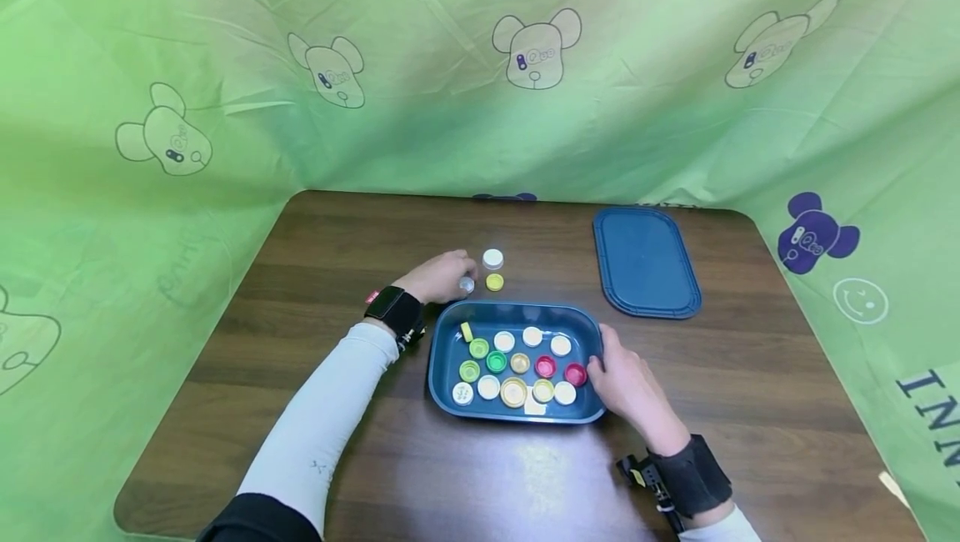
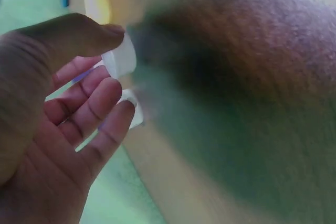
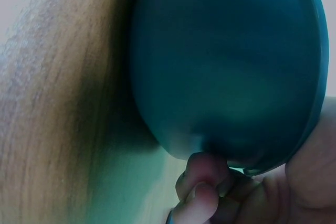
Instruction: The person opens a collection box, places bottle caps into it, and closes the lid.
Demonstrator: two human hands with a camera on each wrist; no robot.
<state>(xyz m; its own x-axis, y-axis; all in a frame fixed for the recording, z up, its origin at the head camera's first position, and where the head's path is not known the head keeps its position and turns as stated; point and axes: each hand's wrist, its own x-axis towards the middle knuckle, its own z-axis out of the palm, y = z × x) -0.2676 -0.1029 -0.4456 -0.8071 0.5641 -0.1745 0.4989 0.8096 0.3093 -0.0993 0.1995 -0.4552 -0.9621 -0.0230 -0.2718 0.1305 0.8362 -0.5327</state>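
A blue tray (image 1: 517,420) with several bottle caps inside lies on the table. My right hand (image 1: 628,379) grips its right end, thumb at the rim and fingers against the outer wall (image 3: 226,77). Beyond the tray's far left corner, my left hand (image 1: 441,277) pinches a whitish bottle cap (image 2: 122,59) at the tabletop, the thumb on its edge. Just right of that hand are a white cap (image 1: 492,258) and a yellow cap (image 1: 495,282); both also show near the fingers in the left wrist view.
A blue lid (image 1: 648,263) lies flat at the back right of the wooden table (image 1: 300,275). Inside the tray are white, green, red and yellowish caps, with a small yellow piece (image 1: 467,332) at the left. A green printed cloth (image 1: 435,133) hangs around the table.
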